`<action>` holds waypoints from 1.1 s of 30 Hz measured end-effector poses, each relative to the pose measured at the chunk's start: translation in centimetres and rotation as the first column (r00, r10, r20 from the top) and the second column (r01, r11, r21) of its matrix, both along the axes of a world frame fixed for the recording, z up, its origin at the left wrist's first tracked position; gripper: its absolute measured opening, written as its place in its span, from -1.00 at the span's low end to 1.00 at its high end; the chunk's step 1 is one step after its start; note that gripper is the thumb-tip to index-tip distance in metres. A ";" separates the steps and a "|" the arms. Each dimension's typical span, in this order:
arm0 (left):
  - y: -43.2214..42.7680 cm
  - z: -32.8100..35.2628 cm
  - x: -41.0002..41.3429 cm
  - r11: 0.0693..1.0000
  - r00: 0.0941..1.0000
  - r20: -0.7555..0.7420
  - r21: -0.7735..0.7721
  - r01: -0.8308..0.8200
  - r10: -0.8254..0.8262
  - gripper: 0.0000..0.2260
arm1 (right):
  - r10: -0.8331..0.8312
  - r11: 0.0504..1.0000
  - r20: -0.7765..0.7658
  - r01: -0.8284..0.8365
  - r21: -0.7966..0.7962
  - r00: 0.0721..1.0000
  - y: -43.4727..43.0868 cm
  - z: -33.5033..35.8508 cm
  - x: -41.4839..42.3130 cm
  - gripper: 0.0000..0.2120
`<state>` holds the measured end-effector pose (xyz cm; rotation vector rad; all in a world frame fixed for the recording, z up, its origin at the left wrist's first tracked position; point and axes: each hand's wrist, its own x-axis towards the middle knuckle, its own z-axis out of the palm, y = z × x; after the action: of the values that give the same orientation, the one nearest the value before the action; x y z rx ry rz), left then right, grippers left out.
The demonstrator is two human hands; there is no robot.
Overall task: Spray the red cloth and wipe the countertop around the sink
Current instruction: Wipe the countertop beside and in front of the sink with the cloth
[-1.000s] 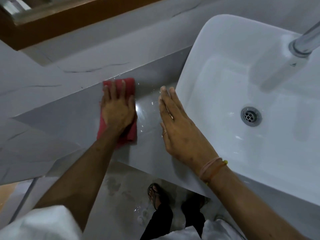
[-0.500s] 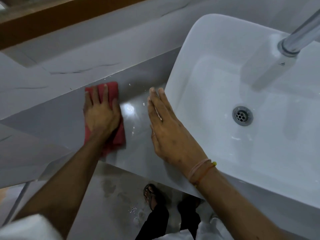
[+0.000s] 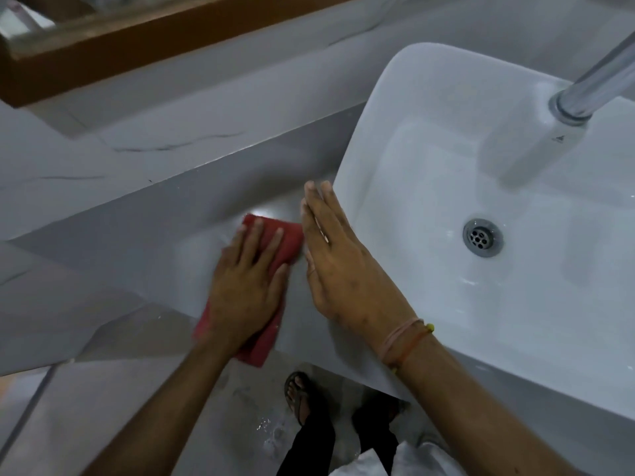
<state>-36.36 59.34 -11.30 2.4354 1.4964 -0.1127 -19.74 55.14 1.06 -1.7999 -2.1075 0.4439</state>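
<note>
A folded red cloth (image 3: 287,240) lies on the glossy grey countertop (image 3: 165,259), just left of the white rectangular sink (image 3: 374,139). My left hand (image 3: 245,290) presses flat on the cloth, fingers spread, and covers most of it; red edges show at the fingertips and near the wrist by the counter's front edge. My right hand (image 3: 340,269) rests flat and empty on the counter, its edge along the sink's left wall and almost touching the cloth. No spray bottle is in view.
A chrome tap (image 3: 591,91) reaches over the basin from the upper right, above the drain (image 3: 482,238). A grey marbled backsplash and a wooden frame (image 3: 137,39) run along the back. Below the counter edge are my sandalled foot (image 3: 299,393) and a wet floor.
My left hand has slid the red cloth rightward toward the sink and nearer the front edge, so it now sits beside my right hand. The right hand has stayed by the sink wall.
</note>
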 end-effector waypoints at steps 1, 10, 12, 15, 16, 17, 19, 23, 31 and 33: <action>0.5 0.2 -1.3 0.999 0.999 0.012 0.020 -0.040 0.040 -0.45 | -0.003 1.000 -0.004 0.003 -0.010 1.000 0.0 -0.1 0.1 -0.45; 7.2 0.9 3.1 0.954 0.954 -0.022 0.034 -0.299 0.299 -0.47 | 0.034 0.998 0.033 -0.032 -0.057 0.999 0.0 0.3 0.3 -0.43; 5.7 0.4 5.7 0.990 0.987 -0.080 0.038 -0.135 0.138 -0.43 | 0.054 0.996 0.049 -0.050 -0.077 0.997 0.0 0.7 0.3 -0.41; 0.8 0.6 7.0 0.996 1.000 -0.016 0.087 -0.024 0.025 -0.36 | 0.037 0.997 0.048 -0.033 -0.075 0.998 0.0 0.8 0.1 -0.44; -1.0 0.9 6.5 0.996 1.000 0.007 0.083 -0.006 0.005 -0.34 | 0.034 0.998 0.045 -0.031 -0.063 0.998 0.0 0.8 0.2 -0.46; -2.5 0.9 5.3 0.999 1.000 0.024 0.053 -0.003 0.001 -0.32 | 0.030 0.998 0.033 -0.028 -0.055 0.999 0.0 0.6 0.1 -0.47; -4.1 0.5 1.7 0.997 0.997 0.044 0.038 -0.067 0.065 -0.40 | 0.018 0.999 0.006 -0.018 -0.041 1.000 -0.1 0.3 0.2 -0.47; -1.5 0.4 -6.6 0.931 0.939 0.038 0.123 -0.343 0.341 -0.48 | 0.006 1.000 -0.011 -0.006 -0.016 1.000 0.0 -0.3 0.2 -0.45; 5.2 1.2 -8.0 0.852 0.862 0.084 0.133 -0.507 0.500 -0.48 | 0.005 1.000 -0.048 -0.006 -0.014 0.999 -0.2 -0.4 0.2 -0.44; 6.8 1.7 -6.3 0.877 0.885 0.078 0.124 -0.465 0.458 -0.49 | 0.018 1.000 -0.026 -0.018 -0.018 0.999 -0.2 -0.3 0.2 -0.43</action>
<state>-42.62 66.13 -9.57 2.0825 2.0771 0.1516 -19.49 54.91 0.75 -1.7768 -2.1100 0.4906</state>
